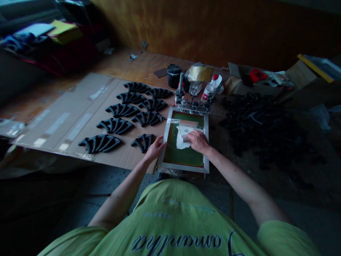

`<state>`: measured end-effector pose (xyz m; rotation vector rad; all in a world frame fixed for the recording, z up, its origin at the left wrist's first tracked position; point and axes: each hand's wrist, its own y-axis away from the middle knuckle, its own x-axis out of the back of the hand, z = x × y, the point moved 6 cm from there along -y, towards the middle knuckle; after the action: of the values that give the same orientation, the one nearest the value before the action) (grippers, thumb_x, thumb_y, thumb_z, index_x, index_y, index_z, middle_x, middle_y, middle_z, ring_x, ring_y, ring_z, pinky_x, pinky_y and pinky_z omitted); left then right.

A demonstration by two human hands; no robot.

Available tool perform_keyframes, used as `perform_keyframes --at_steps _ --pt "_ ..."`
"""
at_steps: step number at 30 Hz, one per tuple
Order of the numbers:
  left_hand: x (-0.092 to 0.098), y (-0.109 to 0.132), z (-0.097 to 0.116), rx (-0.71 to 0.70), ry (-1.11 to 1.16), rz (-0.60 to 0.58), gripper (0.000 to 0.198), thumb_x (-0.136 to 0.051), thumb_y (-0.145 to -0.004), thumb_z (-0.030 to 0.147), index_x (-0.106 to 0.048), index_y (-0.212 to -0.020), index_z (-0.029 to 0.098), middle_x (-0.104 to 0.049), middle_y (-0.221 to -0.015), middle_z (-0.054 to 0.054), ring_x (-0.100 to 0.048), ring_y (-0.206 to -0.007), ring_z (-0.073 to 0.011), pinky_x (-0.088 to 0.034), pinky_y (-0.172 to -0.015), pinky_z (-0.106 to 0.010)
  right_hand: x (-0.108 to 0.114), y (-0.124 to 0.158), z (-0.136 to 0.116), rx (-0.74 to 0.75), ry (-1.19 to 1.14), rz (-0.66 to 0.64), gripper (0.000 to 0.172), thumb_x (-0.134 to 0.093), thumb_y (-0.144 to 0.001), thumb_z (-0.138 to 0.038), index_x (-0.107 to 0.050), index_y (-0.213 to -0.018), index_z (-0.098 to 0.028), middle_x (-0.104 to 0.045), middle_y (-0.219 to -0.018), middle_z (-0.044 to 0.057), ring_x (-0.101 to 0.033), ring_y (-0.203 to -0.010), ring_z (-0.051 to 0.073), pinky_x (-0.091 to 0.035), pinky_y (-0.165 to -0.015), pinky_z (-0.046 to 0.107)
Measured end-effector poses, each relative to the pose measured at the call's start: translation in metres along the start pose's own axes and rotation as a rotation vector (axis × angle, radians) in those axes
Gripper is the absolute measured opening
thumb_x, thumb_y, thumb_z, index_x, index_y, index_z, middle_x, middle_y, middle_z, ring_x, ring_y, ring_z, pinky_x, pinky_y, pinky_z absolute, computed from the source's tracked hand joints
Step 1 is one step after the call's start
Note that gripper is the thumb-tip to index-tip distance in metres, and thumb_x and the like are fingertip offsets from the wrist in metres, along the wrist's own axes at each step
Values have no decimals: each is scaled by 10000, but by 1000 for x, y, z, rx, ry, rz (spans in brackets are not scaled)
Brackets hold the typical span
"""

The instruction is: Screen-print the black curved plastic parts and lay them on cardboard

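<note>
A screen-printing frame with green mesh and a metal rim lies flat in front of me, hinged at its far end to a clamp. My right hand is closed on a small squeegee, pressing it into white ink on the mesh. My left hand rests curled on the frame's left rim. Just left of that hand lies a black curved plastic part.
Several more black curved parts lie in rows on flattened cardboard to the left. A dark heap of similar parts sits on the right. A black ink pot, bottles and cardboard boxes stand behind the frame.
</note>
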<state>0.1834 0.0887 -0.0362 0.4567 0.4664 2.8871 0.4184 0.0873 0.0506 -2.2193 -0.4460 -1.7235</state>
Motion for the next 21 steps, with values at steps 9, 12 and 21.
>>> perform_keyframes --at_steps 9,12,21 --pt "0 1 -1 31 31 10 647 -681 -756 535 -608 -1308 206 -679 -741 -7 -551 -564 -131 -377 -504 -215 8 12 1 105 -89 -8 179 -602 -824 -139 -734 -911 -221 -723 -903 58 -617 -913 237 -443 -815 341" --pt "0 1 -2 22 38 -3 671 -675 -756 552 -595 -1322 201 -688 -762 -14 -564 -577 -133 -385 -507 -214 -1 18 -4 64 -92 77 333 -551 -816 -63 -724 -1052 -221 -730 -1075 74 -624 -1009 246 -454 -884 368" --pt "4 2 8 26 78 -92 796 -679 -769 560 -470 -1445 195 -620 -695 14 -517 -523 -111 -346 -461 -200 34 -24 18 -118 -150 160 401 -730 -808 -261 -658 -1203 -267 -724 -1059 39 -661 -934 226 -503 -806 336"
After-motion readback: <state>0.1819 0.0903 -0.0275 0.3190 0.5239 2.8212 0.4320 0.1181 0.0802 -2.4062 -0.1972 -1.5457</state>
